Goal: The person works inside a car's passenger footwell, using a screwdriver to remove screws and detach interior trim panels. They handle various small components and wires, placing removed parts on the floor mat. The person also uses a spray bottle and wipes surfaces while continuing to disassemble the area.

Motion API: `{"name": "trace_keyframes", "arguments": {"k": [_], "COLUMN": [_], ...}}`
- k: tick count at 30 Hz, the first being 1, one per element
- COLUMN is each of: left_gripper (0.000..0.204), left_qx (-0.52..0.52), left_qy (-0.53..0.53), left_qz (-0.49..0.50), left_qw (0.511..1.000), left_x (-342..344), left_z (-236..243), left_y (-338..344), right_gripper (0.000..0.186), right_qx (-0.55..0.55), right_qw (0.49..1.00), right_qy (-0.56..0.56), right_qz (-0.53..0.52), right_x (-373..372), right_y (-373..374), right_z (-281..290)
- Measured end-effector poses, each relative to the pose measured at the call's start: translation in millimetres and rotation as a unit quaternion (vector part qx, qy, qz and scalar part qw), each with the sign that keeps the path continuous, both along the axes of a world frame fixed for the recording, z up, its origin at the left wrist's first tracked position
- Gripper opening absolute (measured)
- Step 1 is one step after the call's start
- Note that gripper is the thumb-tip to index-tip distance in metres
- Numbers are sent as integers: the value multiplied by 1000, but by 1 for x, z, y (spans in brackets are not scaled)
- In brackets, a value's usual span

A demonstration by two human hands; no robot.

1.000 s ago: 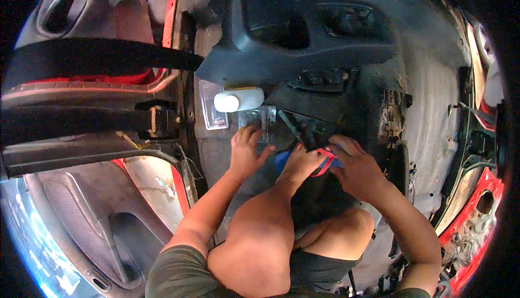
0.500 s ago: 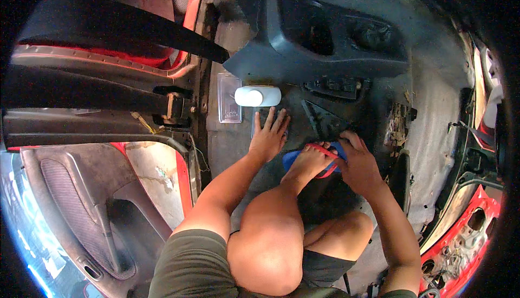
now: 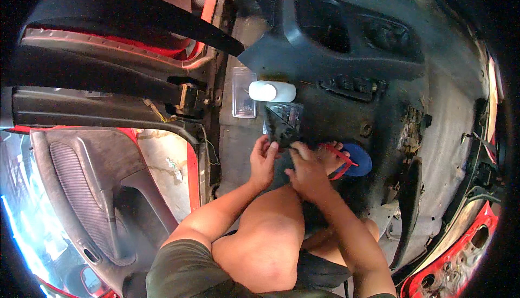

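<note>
A small black triangular trim piece (image 3: 279, 128) stands out between my two hands, pointing away from me. My left hand (image 3: 262, 162) has its thumb and fingers closed at the piece's near left corner. My right hand (image 3: 310, 173) grips the near right corner, its fingertips partly hiding that edge. Just beyond lies a clear plastic tray (image 3: 295, 111), partly covered by the trim piece. A white bottle (image 3: 284, 91) lies on its side behind it, and a second clear plastic tray (image 3: 244, 105) is to the bottle's left.
A large black moulded panel (image 3: 346, 62) lies at the far side, with a black switch panel (image 3: 349, 88) near it. My foot in a blue sandal (image 3: 360, 160) is right of my hands. Door panels (image 3: 130, 189) and a red metal door (image 3: 466, 260) stand at the sides.
The triangular trim piece has come off the floor and moved left, now between both hands. My right hand left the sandal and moved left; my left hand drew back from the tray.
</note>
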State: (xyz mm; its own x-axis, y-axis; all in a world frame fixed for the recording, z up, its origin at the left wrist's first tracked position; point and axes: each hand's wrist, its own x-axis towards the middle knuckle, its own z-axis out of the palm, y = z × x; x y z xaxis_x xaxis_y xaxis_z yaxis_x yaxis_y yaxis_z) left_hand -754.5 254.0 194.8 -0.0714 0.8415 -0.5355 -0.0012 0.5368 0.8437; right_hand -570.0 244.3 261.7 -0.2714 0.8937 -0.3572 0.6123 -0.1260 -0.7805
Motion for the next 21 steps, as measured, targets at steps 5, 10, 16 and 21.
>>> {"name": "trace_keyframes", "arguments": {"k": [5, 10, 16, 21], "left_gripper": [46, 31, 46, 54], "left_qx": [5, 145, 68, 135], "left_qy": [-8, 299, 483, 499], "left_qz": [140, -20, -39, -10], "left_qw": [990, 943, 872, 856], "left_x": [-42, -111, -73, -72], "left_z": [-13, -24, -17, -25], "left_y": [44, 138, 173, 159], "right_gripper": [67, 66, 65, 65], "right_qx": [43, -37, -81, -102], "right_qw": [988, 983, 994, 993], "right_qy": [133, 145, 57, 56], "right_qz": [72, 105, 42, -38], "right_x": [-33, -20, 43, 76], "right_y": [24, 16, -18, -52], "right_z": [-26, -28, -29, -29]}}
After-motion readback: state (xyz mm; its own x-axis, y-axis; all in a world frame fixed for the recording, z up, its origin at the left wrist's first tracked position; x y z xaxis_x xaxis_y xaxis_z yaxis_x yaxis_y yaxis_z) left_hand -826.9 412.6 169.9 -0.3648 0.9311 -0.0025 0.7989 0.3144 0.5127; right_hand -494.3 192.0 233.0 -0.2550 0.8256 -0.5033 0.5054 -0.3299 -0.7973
